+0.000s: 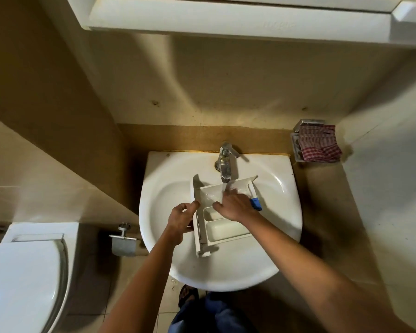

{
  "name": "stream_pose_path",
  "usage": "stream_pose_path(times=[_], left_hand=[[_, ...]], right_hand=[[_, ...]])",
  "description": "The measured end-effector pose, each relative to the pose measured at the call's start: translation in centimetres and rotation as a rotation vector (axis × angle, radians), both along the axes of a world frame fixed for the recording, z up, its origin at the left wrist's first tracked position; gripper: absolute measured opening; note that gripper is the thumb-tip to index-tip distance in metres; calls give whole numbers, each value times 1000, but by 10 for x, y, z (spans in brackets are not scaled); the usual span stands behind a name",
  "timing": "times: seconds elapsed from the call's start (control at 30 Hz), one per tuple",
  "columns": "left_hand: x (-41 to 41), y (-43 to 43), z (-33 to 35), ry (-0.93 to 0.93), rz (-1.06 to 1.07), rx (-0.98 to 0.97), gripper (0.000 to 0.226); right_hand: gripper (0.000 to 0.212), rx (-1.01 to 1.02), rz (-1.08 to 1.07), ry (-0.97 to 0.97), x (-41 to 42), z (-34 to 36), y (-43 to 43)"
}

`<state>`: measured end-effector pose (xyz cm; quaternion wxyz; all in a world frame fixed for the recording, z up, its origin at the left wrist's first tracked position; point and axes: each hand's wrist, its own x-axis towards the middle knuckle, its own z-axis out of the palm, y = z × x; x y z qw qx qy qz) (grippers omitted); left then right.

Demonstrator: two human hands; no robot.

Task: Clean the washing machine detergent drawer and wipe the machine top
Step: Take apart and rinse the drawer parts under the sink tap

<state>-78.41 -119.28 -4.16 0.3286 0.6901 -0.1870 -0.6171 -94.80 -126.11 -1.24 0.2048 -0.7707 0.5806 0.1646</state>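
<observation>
Detergent drawer point(226, 230) in washbasin point(163, 195) centre, far end under running tap point(225, 162). Left hand point(181, 218) fingers curled round its left wall; right hand point(235, 207) fingers flat inside compartment. Judged: light rigid plastic, wet, slippery; hold by side walls

Both bare forearms reach forward, the left grip point(183, 219) curled, the right grip point(235, 207) spread flat, palm down.

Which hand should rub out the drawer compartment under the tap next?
Probably right: the right hand lies inside the drawer under the running tap; the left hand grips the drawer's side panel, steadying it.
</observation>
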Motion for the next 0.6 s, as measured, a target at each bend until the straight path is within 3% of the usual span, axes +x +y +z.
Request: stream_pose_path(times=[0.1, 0.27, 0.37, 0.5, 0.6], left_hand=[[2, 0, 0, 17, -24, -6, 40], [7, 0, 0, 58, -15, -31, 44], [7, 2, 1, 88, -8, -27, 38], [0, 1, -1, 104, -49, -25, 38], [-3, 1, -3, 140, -40, -29, 38]], right_hand=[[33, 46, 81, -199, 25, 5, 12], [39, -90, 453, -359, 30, 3, 38], [48, -143, 568, -251, 21, -7, 38], [59, -117, 441, 3, 32, -14, 24], [60, -95, 337, 24, 40, -19, 25]])
